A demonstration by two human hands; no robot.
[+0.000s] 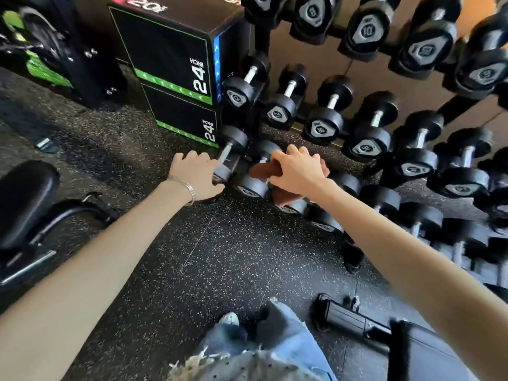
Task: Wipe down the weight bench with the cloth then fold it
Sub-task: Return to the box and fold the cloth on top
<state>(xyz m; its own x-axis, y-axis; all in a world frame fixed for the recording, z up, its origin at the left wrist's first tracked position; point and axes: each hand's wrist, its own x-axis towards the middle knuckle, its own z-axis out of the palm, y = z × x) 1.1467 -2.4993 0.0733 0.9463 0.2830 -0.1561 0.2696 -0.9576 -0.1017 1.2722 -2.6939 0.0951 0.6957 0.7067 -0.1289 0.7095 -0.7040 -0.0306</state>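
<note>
Rubber floor, black with pale flecks and thin seams between its tiles, spreads under both outstretched arms. Beyond the hands a tan wall backs a sloped rack of black dumbbells in several rows, numbers on their end caps.

The right grip is closed on a rust-brown cloth, fingers curled over its far side. The cloth is draped across the dumbbells of the lowest row; one fold shows left of the thumb and another hangs just under the palm. The left grip is open, fingers spread and relaxed, fingertips at the end dumbbell just left of the cloth; I cannot tell whether they press on it. A thin bracelet circles that wrist.

Beyond the left grip, two stacked black boxes with green stripes stand close against the rack's end. Well to the left of that grip sits a black padded seat on a curved metal frame.

Behind the right grip, towards the person, a black metal bar lies on the floor, joined to a dark pad at the lower right edge. Between the arms the floor lies open down to a jeans leg and a pale shoe.
</note>
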